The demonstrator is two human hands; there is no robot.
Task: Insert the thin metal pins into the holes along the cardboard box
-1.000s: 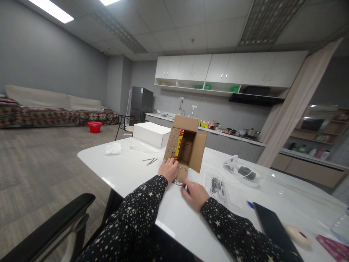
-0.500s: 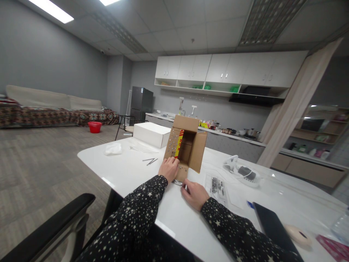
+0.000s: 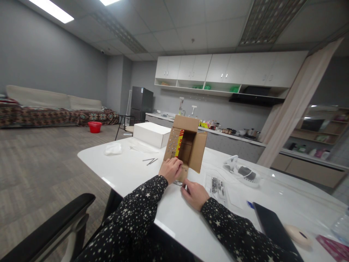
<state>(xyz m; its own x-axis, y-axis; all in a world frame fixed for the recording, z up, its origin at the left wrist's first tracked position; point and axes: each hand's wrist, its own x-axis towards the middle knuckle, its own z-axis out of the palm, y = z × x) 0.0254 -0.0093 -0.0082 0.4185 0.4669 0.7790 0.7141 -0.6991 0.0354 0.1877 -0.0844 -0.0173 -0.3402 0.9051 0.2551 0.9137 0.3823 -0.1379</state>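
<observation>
An open brown cardboard box (image 3: 188, 145) with a red and yellow strip lies on its side on the white table (image 3: 131, 171), its opening toward me. My left hand (image 3: 170, 169) rests on the box's lower flap, its fingers curled against a row of small metal pins stuck in the cardboard. My right hand (image 3: 194, 193) lies just below the flap, fingers pinched on a small bunch of thin metal pins (image 3: 178, 182) on the table.
A white box (image 3: 151, 134), a crumpled white tissue (image 3: 113, 148) and two loose metal rods (image 3: 150, 160) lie farther left. A clear bag of small parts (image 3: 216, 185), a white device with cable (image 3: 241, 171), a dark tablet (image 3: 274, 227) and a mouse (image 3: 297, 234) lie right. A black chair arm (image 3: 46, 229) is near left.
My left hand's fingers have shifted slightly right along the box's lower flap. The right hand and the box have stayed in place.
</observation>
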